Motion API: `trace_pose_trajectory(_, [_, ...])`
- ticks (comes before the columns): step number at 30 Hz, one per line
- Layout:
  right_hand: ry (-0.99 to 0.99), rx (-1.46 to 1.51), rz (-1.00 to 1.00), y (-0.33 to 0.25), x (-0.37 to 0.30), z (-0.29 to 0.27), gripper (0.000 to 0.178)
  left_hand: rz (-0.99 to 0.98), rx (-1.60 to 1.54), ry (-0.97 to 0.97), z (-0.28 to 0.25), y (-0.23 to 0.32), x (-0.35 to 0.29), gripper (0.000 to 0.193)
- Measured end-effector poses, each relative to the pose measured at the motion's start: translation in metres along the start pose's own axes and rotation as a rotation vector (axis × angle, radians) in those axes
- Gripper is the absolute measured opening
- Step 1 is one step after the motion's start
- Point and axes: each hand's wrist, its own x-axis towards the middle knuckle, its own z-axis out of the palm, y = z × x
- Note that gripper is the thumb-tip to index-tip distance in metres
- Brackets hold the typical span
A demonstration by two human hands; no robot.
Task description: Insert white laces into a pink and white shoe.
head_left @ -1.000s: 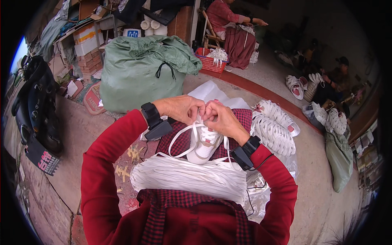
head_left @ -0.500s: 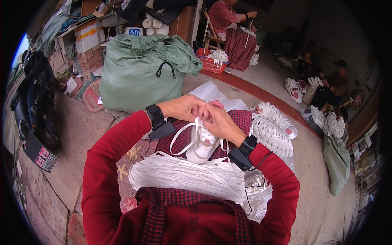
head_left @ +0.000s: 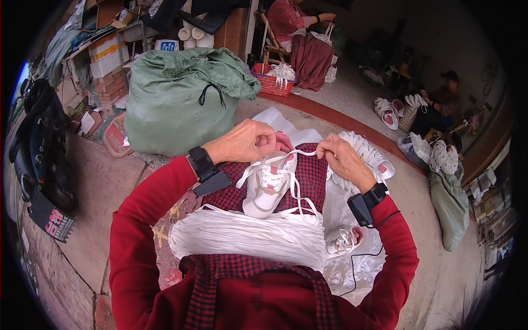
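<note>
Though it is unclear whether the left hand (head_left: 246,142) grips the sneaker (head_left: 262,193), the right hand (head_left: 346,163) pinches the lace (head_left: 304,152), warranting even tension.

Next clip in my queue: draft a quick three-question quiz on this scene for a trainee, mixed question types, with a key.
1. Multiple choice: what is the person's right hand pinching?
A) the rim of a red basket
B) a white shoelace
C) the neck of a green sack

2. True or false: the toe of the sneaker in front of the person points away from their body.

3. Short answer: what lies between that sneaker and the person's torso?

Key: 1. B. 2. False; the toe points toward the person. 3. A thick bundle of white laces.
</note>
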Motion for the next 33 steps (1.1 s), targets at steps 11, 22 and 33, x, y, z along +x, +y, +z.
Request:
trace_pose_trajectory(11, [-0.211,0.222,-0.008,0.006,0.023,0.052,0.037,0.188,0.322,0.022,0.053,0.009,0.005,0.007])
trace_pose_trajectory(22, [-0.186,0.284,0.033,0.018,0.019,0.061,0.036,0.058,0.130,-0.279,0.046,-0.004,0.030,0.008])
trace_pose_trajectory(33, [-0.166,0.298,-0.007,0.025,0.013,0.068,0.016,0.157,0.497,0.002,0.026,-0.002,0.022,0.006])
